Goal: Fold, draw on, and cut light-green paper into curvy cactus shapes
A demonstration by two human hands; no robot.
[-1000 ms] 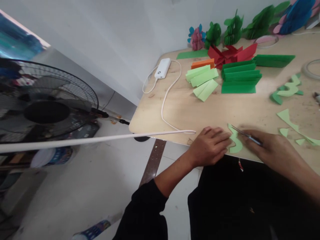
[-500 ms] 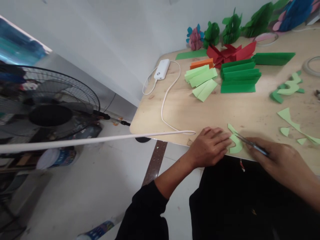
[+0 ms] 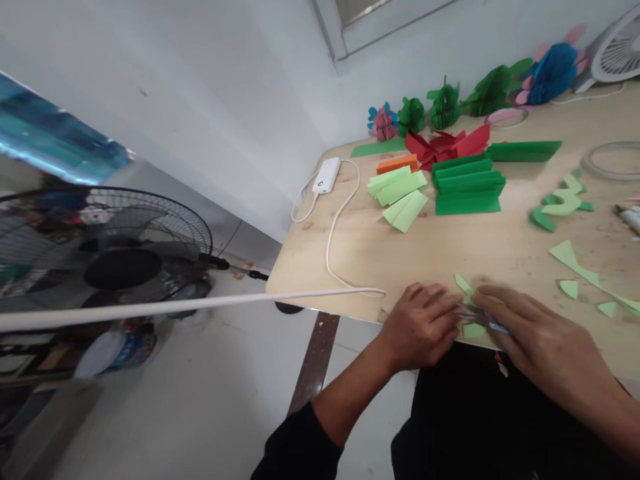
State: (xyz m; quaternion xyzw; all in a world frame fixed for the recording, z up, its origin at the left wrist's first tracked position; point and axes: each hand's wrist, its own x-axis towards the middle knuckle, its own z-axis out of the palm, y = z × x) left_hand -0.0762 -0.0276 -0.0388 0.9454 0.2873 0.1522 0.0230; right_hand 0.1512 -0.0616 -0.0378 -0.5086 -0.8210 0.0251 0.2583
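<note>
Near the table's front edge, my left hand [image 3: 420, 327] presses a light green paper piece [image 3: 473, 331] down with bent fingers. Part of that paper lies hidden under both hands, and a narrow strip of it sticks out above them. My right hand [image 3: 545, 343] is closed around a slim metal craft knife [image 3: 483, 319], held low and flat over the paper. Motion smears the blade, and its tip reaches close to my left fingertips. Light green offcuts [image 3: 569, 288] lie to the right of my right hand.
Folded light green paper [image 3: 404, 212], folded dark green paper [image 3: 469, 200] and red folded paper [image 3: 447, 145] sit further back. Paper figures [image 3: 445, 107] line the wall. A white cable [image 3: 200, 303] runs from a power bank [image 3: 327, 175] over the left edge. A fan [image 3: 123, 267] stands left.
My right hand has moved left, closer to my left hand, and the knife now lies flatter over the paper. The camera has tilted up, so the table sits lower in view.
</note>
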